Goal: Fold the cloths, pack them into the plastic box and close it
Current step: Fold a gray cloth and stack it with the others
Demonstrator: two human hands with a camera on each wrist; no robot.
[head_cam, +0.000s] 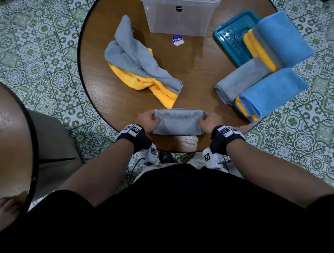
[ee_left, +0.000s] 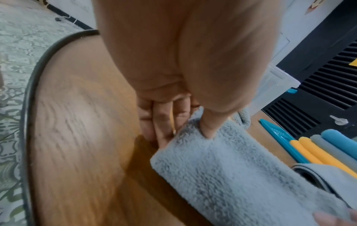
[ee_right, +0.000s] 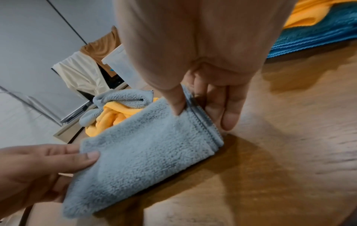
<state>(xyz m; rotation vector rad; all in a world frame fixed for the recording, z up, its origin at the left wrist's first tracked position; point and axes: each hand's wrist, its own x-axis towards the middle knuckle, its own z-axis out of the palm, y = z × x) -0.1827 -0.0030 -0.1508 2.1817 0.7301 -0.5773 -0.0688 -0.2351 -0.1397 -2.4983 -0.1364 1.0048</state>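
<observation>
A folded grey cloth (head_cam: 178, 122) (ee_left: 241, 175) (ee_right: 146, 151) is held just above the round wooden table's near edge. My left hand (head_cam: 149, 119) (ee_left: 185, 130) pinches its left end, thumb on top and fingers beneath. My right hand (head_cam: 208, 121) (ee_right: 201, 113) pinches the stitched right end the same way. The clear plastic box (head_cam: 178, 14) stands open at the far side. Its teal lid (head_cam: 231, 43) lies at the right, partly under folded cloths. Loose grey and yellow cloths (head_cam: 144, 68) (ee_right: 117, 111) lie heaped at the left.
Folded blue, yellow and grey cloths (head_cam: 281, 39) rest on the lid, and a second folded stack (head_cam: 265, 90) lies nearer at the right. A round sticker (head_cam: 177, 39) marks the table (head_cam: 193, 79) before the box. A second table (head_cam: 8, 138) stands at the left over tiled floor.
</observation>
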